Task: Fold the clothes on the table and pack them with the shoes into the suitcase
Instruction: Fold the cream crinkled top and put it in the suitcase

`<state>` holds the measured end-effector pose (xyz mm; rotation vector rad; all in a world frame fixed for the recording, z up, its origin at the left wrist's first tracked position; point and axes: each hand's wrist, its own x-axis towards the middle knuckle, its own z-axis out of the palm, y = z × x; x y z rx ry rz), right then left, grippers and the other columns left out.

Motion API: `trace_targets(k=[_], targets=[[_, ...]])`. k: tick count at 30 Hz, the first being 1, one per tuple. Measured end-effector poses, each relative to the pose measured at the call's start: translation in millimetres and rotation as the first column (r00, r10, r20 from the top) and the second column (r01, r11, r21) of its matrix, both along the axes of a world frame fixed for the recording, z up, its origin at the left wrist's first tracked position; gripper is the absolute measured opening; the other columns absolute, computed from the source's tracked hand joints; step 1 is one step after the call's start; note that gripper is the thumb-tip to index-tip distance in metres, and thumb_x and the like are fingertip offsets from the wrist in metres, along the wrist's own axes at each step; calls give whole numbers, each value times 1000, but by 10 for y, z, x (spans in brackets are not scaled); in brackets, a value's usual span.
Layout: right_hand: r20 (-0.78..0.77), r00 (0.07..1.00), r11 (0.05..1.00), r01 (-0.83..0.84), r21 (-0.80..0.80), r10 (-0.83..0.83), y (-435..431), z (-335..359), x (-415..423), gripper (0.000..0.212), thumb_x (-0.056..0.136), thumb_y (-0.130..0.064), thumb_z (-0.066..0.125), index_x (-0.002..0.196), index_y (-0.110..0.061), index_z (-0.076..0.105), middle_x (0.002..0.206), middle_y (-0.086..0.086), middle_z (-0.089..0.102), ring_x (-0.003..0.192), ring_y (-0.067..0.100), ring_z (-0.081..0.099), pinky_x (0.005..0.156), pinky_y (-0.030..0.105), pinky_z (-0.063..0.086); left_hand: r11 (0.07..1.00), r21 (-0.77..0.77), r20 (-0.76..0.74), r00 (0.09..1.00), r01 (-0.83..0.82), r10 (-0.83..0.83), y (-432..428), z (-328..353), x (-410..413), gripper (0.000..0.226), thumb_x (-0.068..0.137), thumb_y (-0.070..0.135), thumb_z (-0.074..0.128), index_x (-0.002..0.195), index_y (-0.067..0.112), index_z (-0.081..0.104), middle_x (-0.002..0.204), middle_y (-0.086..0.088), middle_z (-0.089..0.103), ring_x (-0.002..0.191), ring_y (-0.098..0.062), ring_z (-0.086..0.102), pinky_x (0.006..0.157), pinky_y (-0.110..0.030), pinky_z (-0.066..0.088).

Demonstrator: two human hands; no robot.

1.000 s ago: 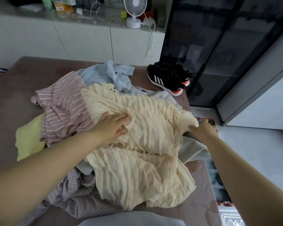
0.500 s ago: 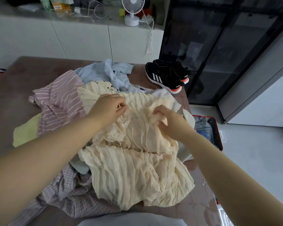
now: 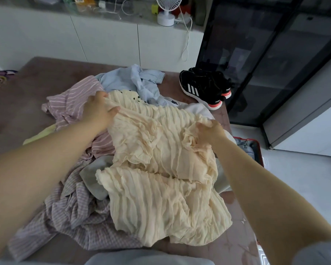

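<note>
On top of the heap of clothes on the table (image 3: 25, 96), the cream crinkled garment (image 3: 161, 169) is now stretched between the hands. Half a second ago both were bunched close together at its middle. Since then they have drawn apart: the left hand (image 3: 100, 109) has gone to the far left corner and the right hand (image 3: 210, 131) to the right edge. Each has its fingers curled into the cloth, gripping a fold of it, and the upper edge runs taut from one to the other. The lower half lies loose and rumpled toward the near edge of the table.

I judge this to be the spreading-out that comes before a fold, so folding of this first piece has barely started and nothing is packed yet. Beneath and around it lie the pink striped top (image 3: 73, 104), the light blue shirt (image 3: 134, 79), a lilac checked shirt (image 3: 71, 217) and a yellow piece (image 3: 40, 134), all unfolded. The black sneakers (image 3: 204, 88) stand at the far right corner of the table. The red-rimmed suitcase (image 3: 257, 150) lies open on the floor just beyond the right edge, mostly hidden by the right arm.
</note>
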<state>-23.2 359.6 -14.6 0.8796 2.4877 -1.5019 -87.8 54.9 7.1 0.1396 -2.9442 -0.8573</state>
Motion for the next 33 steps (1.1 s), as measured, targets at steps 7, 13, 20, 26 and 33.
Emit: trace_targets(k=[7, 13, 20, 26, 33], targets=[[-186, 982, 872, 105, 479, -16, 11, 286, -347, 52, 84, 3, 43, 133, -16, 42, 132, 10, 46, 124, 28, 38, 95, 39, 39, 990, 133, 157, 987, -40, 19, -25, -36, -96, 62, 84, 29, 64, 133, 5, 36, 136, -17, 42, 123, -32, 44, 100, -36, 35], [366, 852, 525, -520, 674, 374, -251, 483, -499, 43, 92, -30, 47, 131, -13, 45, 131, 11, 49, 126, 32, 36, 92, 38, 38, 989, 94, 103, 989, -112, 102, 70, 3, -131, 66, 83, 30, 65, 138, 13, 32, 140, -19, 27, 122, -35, 42, 102, -38, 34], [320, 938, 437, -345, 831, 132, 258, 318, -301, 34, 90, -13, 48, 124, -7, 49, 125, 11, 50, 118, 29, 41, 73, 36, 39, 998, -18, -25, 997, -67, 67, 16, -25, -149, 57, 80, 29, 68, 130, 13, 45, 134, -23, 33, 124, -37, 36, 105, -38, 30], [369, 907, 759, -382, 526, 202, 226, 52, -272, 77, 86, -68, 36, 128, -5, 48, 112, 11, 60, 100, 30, 58, 80, 38, 48, 997, -63, -5, 999, -49, 49, 141, -41, -178, 61, 85, 35, 62, 136, 14, 37, 141, -21, 30, 128, -38, 31, 106, -42, 26], [395, 919, 875, -204, 440, 16, 338, -179, -278, 72, 89, -59, 41, 135, -4, 40, 135, 17, 48, 125, 34, 45, 104, 44, 38, 922, 326, 168, 972, -209, 161, -24, -33, -282, 72, 81, 47, 59, 136, 7, 34, 130, -18, 50, 111, -35, 55, 94, -47, 48]])
